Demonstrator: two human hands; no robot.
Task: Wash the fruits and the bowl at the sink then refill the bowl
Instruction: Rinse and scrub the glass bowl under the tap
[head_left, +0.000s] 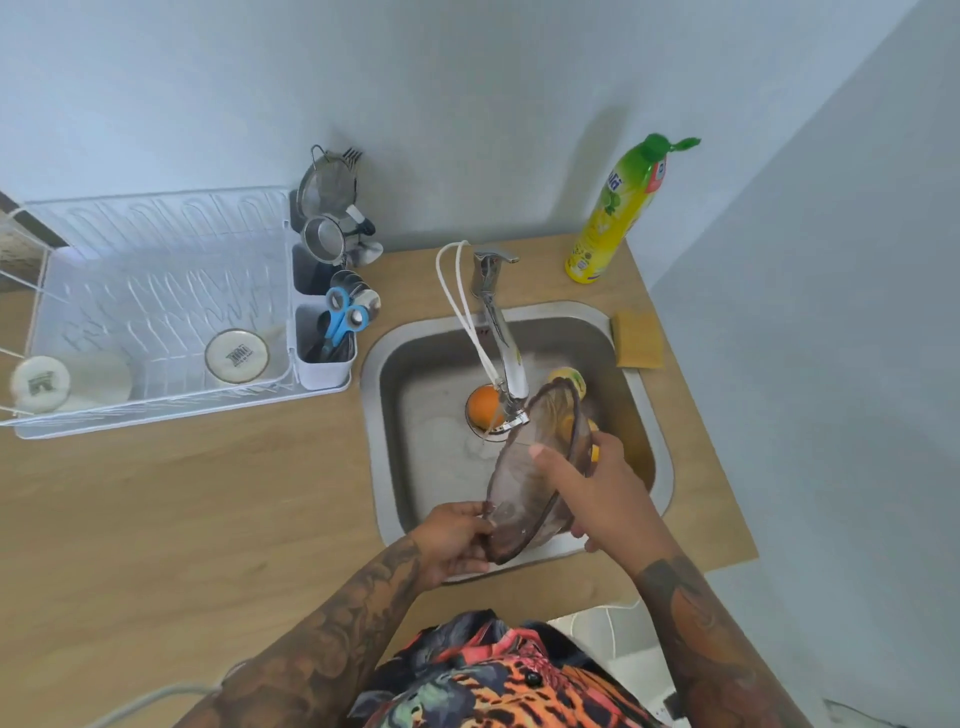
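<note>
- Head view: the task looks to be in its washing stage. The bowl is held tilted on edge over the sink, its upper rim just under the tap spout, where a thin stream of water seems to run, though blur makes this hard to confirm.
- The left hand pinches the bowl's lower rim, thumb on the inner face and fingers curled behind.
- The right hand lies against the bowl's far side, its thumb hooked over the rim onto the inner face; whether it rubs or only steadies the bowl cannot be told.
- An orange sits in the basin near the drain, and a yellow fruit shows behind the bowl's top edge. More orange colour shows through the bowl wall; how many fruits lie there is unclear.
- Whether the fruits are washed yet cannot be judged. Refilling is clearly left to do: the bowl holds nothing.
- The bowl is translucent, smoky brown, shallow and wide with a darker rim, and looks wet and likely slippery.
- The soap bottle and sponge sit on the counter by the sink, apart from both hands.
</note>
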